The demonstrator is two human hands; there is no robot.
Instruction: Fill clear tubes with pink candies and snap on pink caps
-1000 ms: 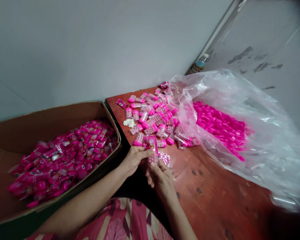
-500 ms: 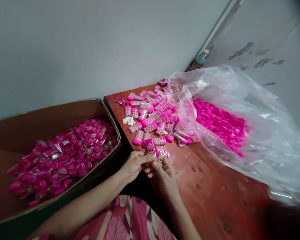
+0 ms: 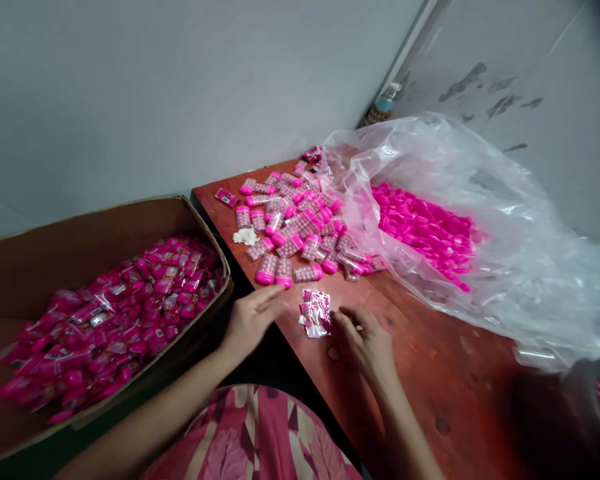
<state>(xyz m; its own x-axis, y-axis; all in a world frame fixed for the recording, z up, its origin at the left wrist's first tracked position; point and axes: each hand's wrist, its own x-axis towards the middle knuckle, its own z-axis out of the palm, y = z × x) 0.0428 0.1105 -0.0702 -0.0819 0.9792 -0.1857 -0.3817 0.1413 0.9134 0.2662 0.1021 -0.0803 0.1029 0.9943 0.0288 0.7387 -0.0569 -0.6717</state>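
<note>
My left hand (image 3: 250, 320) reaches over the near-left table edge, fingers stretched out and slightly blurred, with nothing seen in it. Its fingertips are close to a small clear bottle of pale pink balls with a pink cap (image 3: 283, 272); whether they touch it I cannot tell. My right hand (image 3: 373, 343) hovers over the table with fingers loosely bent and apart, seemingly holding nothing. Just left of its fingertips lies a small stack of shiny pink printed wrappers (image 3: 317, 313). Beyond both hands, several similar capped bottles (image 3: 310, 247) lie in a loose heap.
At left stands a cardboard box (image 3: 207, 233) holding many pink wrapped bottles (image 3: 145, 300). A clear plastic bag (image 3: 510, 267) with bright pink pieces (image 3: 425, 230) spreads over the right of the red table (image 3: 410, 387). A dark container (image 3: 575, 400) stands at lower right. White scrap (image 3: 245, 236) lies near the heap.
The pink printed packet that both hands held is no longer in them. My hands have parted, the left moving toward the bottles and the right moving right, uncovering the wrapper stack. The view has shifted slightly.
</note>
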